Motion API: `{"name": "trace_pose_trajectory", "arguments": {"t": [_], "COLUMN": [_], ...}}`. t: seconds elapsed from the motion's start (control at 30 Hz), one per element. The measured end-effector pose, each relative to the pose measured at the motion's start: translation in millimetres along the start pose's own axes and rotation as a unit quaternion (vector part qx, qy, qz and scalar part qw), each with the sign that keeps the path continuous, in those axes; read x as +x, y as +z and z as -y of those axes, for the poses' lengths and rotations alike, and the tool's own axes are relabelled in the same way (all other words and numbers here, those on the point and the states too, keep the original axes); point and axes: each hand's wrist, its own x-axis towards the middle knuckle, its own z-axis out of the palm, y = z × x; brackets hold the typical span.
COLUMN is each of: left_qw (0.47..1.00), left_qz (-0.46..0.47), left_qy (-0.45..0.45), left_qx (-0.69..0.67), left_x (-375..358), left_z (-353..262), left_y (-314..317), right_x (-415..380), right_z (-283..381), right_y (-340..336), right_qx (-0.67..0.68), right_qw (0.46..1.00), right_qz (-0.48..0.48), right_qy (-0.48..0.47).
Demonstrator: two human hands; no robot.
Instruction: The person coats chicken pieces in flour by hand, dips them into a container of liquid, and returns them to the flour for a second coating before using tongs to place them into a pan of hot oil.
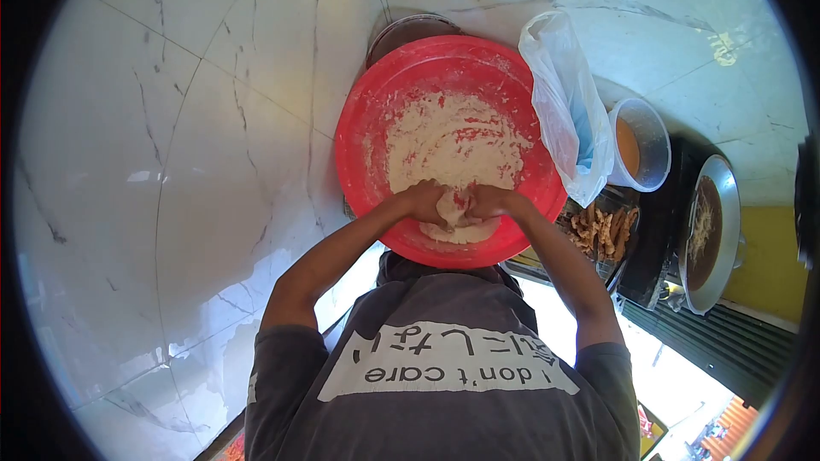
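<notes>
A big red basin (pixel 367 119) holds a heap of white flour (pixel 453 141). Both of my hands are in it at its near edge. My left hand (pixel 422 202) and my right hand (pixel 497 201) are closed together around a flour-coated piece (pixel 453 205), pressing it into the flour. What the piece is under its coating cannot be made out. My grey printed shirt fills the lower part of the view.
A white plastic bag (pixel 564 111) leans on the basin's right rim. Beside it stands a clear cup of orange liquid (pixel 639 147). A wire basket of fried strips (pixel 602 230) and a pan of dark oil (pixel 709 230) are on the right. A metal pot (pixel 408 27) sits behind the basin.
</notes>
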Motion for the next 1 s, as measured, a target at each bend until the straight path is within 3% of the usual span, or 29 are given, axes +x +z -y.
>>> {"name": "trace_pose_trajectory", "arguments": {"t": [0.03, 0.07, 0.1, 0.17, 0.2, 0.23, 0.3, 0.33, 0.37, 0.4, 0.43, 0.47, 0.53, 0.6, 0.67, 0.77, 0.83, 0.9, 0.93, 1.0], "left_qw": [1.0, 0.997, 0.99, 0.984, 0.976, 0.977, 0.944, 0.944, 0.969, 0.979, 0.979, 0.984, 0.987, 0.982, 0.978, 0.977, 0.98, 0.979, 0.979, 0.972], "left_qz": [0.001, 0.071, 0.14, 0.174, 0.206, 0.205, 0.176, 0.176, 0.073, -0.031, -0.03, 0.003, 0.036, 0.103, 0.11, 0.086, 0.053, -0.081, -0.081, -0.176], "left_qy": [0.0, -0.006, -0.011, -0.007, -0.001, 0.001, -0.053, -0.054, -0.093, -0.13, -0.13, -0.131, -0.129, -0.146, -0.16, -0.15, -0.126, -0.173, -0.173, -0.156], "left_qx": [0.0, -0.014, -0.028, -0.046, -0.064, -0.062, -0.275, -0.275, -0.217, -0.156, -0.156, -0.123, -0.088, -0.061, -0.079, -0.123, -0.147, -0.075, -0.075, -0.01], "left_x": [-2, -4, -5, -5, -1, 1, -1, -3, -5, -6, -5, -2, -2, -3, -6, -2, -6, -9, -7, -1], "left_z": [-3, -7, -8, -9, -7, -3, 5, 5, 5, 5, 9, 14, 11, 7, 9, 35, 28, 11, 7, -2], "left_y": [-3, -5, -4, 0, 3, 4, 2, 0, -1, -3, 0, 3, 1, 0, -3, 8, -1, -13, -16, -25], "right_x": [1, 2, 0, -4, -12, -16, -11, -10, -9, -8, -7, -4, -8, -16, -20, -20, -19, -20, -22, -19], "right_z": [-4, -7, -4, 3, 10, 14, 12, 11, 6, 2, -2, -4, 7, 22, 27, 15, 4, 2, 4, 12], "right_y": [4, 6, 7, 6, 0, -4, -18, -22, -19, -14, -9, -4, -2, -7, -10, -17, -14, -16, -17, -15], "right_qx": [-0.028, -0.026, -0.038, -0.049, -0.057, -0.065, -0.035, -0.005, -0.004, 0.025, 0.054, 0.055, -0.102, -0.106, -0.11, 0.01, -0.035, -0.021, -0.008, 0.011], "right_qw": [0.984, 0.985, 0.99, 0.994, 0.997, 0.997, 0.997, 0.993, 0.993, 0.999, 0.983, 0.983, 0.989, 0.992, 0.992, 0.995, 0.993, 0.986, 0.976, 0.964], "right_qz": [-0.169, -0.167, -0.128, -0.091, -0.029, 0.033, 0.074, 0.116, 0.116, -0.032, -0.177, -0.175, -0.102, -0.049, 0.008, 0.077, -0.116, -0.167, -0.216, -0.26], "right_qy": [-0.044, -0.044, -0.043, -0.043, -0.038, -0.034, -0.014, 0.006, 0.006, -0.002, -0.01, -0.011, 0.017, 0.04, 0.062, 0.062, -0.003, -0.012, -0.022, -0.059]}}
